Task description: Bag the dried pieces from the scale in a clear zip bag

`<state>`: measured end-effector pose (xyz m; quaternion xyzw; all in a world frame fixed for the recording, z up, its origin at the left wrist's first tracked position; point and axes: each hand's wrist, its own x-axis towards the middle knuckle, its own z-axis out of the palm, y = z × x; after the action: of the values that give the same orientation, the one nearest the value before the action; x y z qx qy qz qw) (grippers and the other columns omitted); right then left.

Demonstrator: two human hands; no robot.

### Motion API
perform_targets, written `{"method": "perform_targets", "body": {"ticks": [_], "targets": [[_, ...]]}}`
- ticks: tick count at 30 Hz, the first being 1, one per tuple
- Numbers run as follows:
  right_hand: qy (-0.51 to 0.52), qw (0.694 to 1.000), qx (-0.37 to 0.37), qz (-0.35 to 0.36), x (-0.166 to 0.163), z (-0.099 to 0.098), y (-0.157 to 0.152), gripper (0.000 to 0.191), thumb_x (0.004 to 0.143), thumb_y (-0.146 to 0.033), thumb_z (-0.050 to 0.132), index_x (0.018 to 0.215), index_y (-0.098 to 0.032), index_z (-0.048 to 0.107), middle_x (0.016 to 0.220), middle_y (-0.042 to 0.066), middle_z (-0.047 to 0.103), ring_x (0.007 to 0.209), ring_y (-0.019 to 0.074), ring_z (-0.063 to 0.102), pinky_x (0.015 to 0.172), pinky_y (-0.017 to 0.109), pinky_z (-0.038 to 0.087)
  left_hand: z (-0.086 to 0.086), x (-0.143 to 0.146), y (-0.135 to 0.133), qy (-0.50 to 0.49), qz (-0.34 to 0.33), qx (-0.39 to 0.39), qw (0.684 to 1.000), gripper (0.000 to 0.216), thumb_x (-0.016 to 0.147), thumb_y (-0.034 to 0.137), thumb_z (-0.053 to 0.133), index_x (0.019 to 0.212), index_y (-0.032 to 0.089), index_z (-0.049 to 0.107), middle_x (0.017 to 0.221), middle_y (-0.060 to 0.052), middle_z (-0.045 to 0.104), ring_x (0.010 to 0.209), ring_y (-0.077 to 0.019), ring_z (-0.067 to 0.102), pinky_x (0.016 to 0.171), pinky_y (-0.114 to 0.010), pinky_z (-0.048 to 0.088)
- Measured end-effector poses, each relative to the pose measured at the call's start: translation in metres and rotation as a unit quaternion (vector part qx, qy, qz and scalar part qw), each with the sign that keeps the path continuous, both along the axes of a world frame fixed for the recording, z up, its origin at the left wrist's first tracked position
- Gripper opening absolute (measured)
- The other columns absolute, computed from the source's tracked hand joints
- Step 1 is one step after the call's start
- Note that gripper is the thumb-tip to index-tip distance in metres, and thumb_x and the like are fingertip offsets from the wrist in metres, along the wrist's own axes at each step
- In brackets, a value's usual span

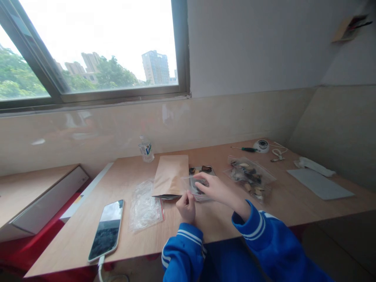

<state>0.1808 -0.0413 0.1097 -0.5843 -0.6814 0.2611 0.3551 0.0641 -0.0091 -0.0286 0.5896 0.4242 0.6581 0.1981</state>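
Note:
A small clear plastic bag (196, 187) with dark pieces inside lies on the wooden table (205, 223) in front of me. My left hand (187, 206) is closed in a pinch on the bag's near left corner. My right hand (212, 187) rests on top of the bag with its fingers curled over it. A brown paper pouch (171, 175) lies flat just to the left, and a dark tray (202, 170) with a few brown pieces sits behind the bag. Both my sleeves are blue with white stripes.
A phone (107, 229) on a cable lies at the near left, beside an empty clear bag (144, 205). A larger clear bag of dried pieces (249, 177) is at the right. Further back stand a small bottle (146, 149), a screwdriver (245, 149), a round white device (261, 145) and a grey sheet (319, 183).

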Motion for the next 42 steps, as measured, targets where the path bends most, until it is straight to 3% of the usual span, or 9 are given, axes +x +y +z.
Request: {"method": "perform_targets", "body": {"ticks": [5,7,13,18,24,29,32,37,42], "targets": [[0.061,0.993,0.082,-0.061,0.009,0.000,0.018,0.024,0.086,-0.032,0.045,0.091,-0.018,0.064,0.092,0.004,0.069,0.078,0.0144,0.063,0.073,0.026,0.048,-0.002,0.001,0.001,-0.005,0.007,-0.004,1.000,0.041,0.086,0.030,0.045,0.048,0.016,0.042,0.043,0.006,0.036,0.041,-0.0051,0.033,0.045,-0.018,0.030],[0.058,0.988,0.117,-0.082,0.016,-0.017,0.037,0.024,0.087,-0.028,0.043,0.094,-0.018,0.064,0.098,0.006,0.068,0.087,0.0151,0.063,0.078,0.028,0.048,-0.004,0.001,0.002,-0.006,0.008,-0.004,1.000,0.041,0.086,0.030,0.045,0.047,0.016,0.043,0.043,0.006,0.035,0.041,-0.0050,0.033,0.045,-0.018,0.030],[-0.085,0.990,0.111,0.008,0.032,-0.091,0.083,0.031,0.085,-0.027,0.048,0.112,-0.018,0.061,0.125,0.012,0.056,0.122,0.0219,0.046,0.103,0.041,0.034,-0.011,0.000,0.003,-0.036,0.029,-0.018,0.999,0.042,0.087,0.030,0.045,0.047,0.016,0.043,0.040,0.006,0.035,0.039,-0.0054,0.034,0.043,-0.019,0.029],[-0.216,0.972,0.097,-0.001,0.028,-0.120,0.085,0.047,0.082,-0.039,0.057,0.124,-0.019,0.053,0.136,0.013,0.045,0.125,0.0286,0.039,0.102,0.047,0.033,-0.013,0.000,0.003,-0.054,0.039,-0.034,0.997,0.042,0.087,0.033,0.045,0.048,0.017,0.046,0.040,0.005,0.039,0.040,-0.0061,0.037,0.044,-0.019,0.032],[-0.268,0.956,0.118,-0.029,0.022,-0.118,0.076,0.035,0.082,-0.039,0.056,0.113,-0.022,0.059,0.121,0.011,0.054,0.101,0.0266,0.051,0.086,0.041,0.042,-0.012,0.001,0.003,-0.052,0.036,-0.036,0.997,0.042,0.086,0.033,0.045,0.047,0.017,0.044,0.039,0.006,0.036,0.038,-0.0058,0.035,0.042,-0.018,0.030],[-0.255,0.953,0.161,0.015,0.025,-0.112,0.074,0.021,0.084,-0.033,0.055,0.098,-0.020,0.064,0.102,0.009,0.058,0.092,0.0219,0.052,0.086,0.037,0.042,-0.010,0.001,0.002,-0.044,0.035,-0.034,0.998,0.041,0.086,0.032,0.045,0.048,0.017,0.045,0.039,0.006,0.037,0.038,-0.0059,0.035,0.043,-0.018,0.031],[-0.221,0.960,0.166,0.039,0.030,-0.113,0.076,0.014,0.085,-0.025,0.054,0.092,-0.019,0.065,0.095,0.007,0.059,0.090,0.0194,0.054,0.085,0.033,0.044,-0.009,0.001,0.002,-0.041,0.034,-0.031,0.998,0.041,0.086,0.032,0.045,0.048,0.017,0.045,0.039,0.006,0.037,0.038,-0.0059,0.035,0.043,-0.018,0.031],[-0.131,0.977,0.167,0.009,0.044,-0.114,0.079,0.013,0.083,-0.016,0.054,0.089,-0.018,0.064,0.092,0.005,0.061,0.090,0.0174,0.057,0.084,0.031,0.046,-0.008,0.001,0.002,-0.036,0.032,-0.029,0.998,0.042,0.086,0.032,0.045,0.048,0.017,0.044,0.039,0.006,0.035,0.038,-0.0056,0.034,0.042,-0.018,0.030],[-0.109,0.983,0.151,0.008,0.055,-0.109,0.079,0.012,0.079,-0.014,0.055,0.084,-0.017,0.065,0.092,0.006,0.065,0.089,0.0186,0.060,0.083,0.032,0.046,-0.007,0.001,0.002,-0.030,0.030,-0.026,0.999,0.043,0.086,0.034,0.045,0.047,0.016,0.045,0.038,0.006,0.035,0.038,-0.0053,0.034,0.042,-0.018,0.030]]}}
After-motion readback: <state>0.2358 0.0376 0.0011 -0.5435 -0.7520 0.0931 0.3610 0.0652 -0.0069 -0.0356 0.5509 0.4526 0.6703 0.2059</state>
